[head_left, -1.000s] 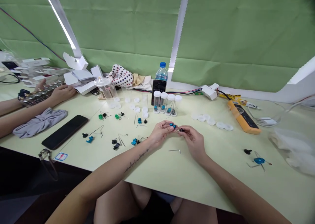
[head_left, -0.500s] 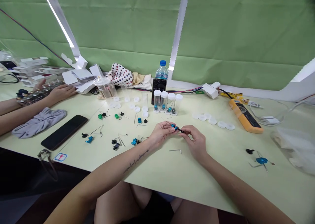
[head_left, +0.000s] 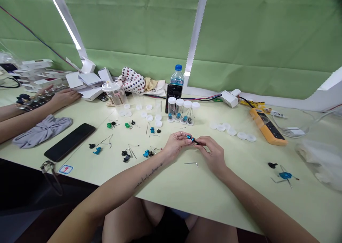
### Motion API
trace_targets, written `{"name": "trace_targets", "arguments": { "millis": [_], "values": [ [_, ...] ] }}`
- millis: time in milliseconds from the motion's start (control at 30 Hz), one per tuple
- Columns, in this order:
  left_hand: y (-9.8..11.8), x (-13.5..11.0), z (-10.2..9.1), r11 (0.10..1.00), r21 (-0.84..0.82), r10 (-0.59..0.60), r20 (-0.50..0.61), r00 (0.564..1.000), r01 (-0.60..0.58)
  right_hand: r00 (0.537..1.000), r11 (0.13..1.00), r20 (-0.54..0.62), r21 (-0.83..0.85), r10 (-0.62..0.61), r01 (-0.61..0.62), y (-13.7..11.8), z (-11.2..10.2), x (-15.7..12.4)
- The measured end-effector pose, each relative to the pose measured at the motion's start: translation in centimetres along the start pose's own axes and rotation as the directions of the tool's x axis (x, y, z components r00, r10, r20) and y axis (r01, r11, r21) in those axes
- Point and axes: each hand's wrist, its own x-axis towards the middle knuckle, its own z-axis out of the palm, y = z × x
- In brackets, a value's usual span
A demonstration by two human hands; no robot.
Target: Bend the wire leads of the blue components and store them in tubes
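Observation:
Above the table, my left hand is closed with thumb and fingers pinching a small shiny blue metal part. A thin metal rod sticks out at the upper left of that part. My right hand is closed too, its fingertips pinching a small black piece at the blue part's right end. Whether the two pieces are joined is hidden by the fingers. Just below the hands, an L-shaped hex key lies flat on the table.
Behind the hands stand several clear tubes with white caps, a phone showing a timer and a water bottle. Loose blue parts and white caps lie about. An orange power strip is right; another person's hand is left.
The blue part has turned slightly between my fingers, and a thin rod now shows above my left fingertips. Both hands stay in nearly the same place. The view has shifted a little.

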Motion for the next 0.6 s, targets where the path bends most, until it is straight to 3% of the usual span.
{"name": "trace_targets", "arguments": {
  "millis": [300,600],
  "values": [
    [0.00,-0.21,0.17,0.999,0.035,0.040,0.013,0.999,-0.041,0.997,0.992,0.012,-0.095,-0.078,0.079,0.56,0.07,-0.23],
    [-0.12,-0.22,0.05,0.985,0.132,0.107,0.034,0.994,-0.110,1.000,0.999,-0.002,-0.038,-0.015,0.014,0.22,0.10,-0.37]
  ]
}}
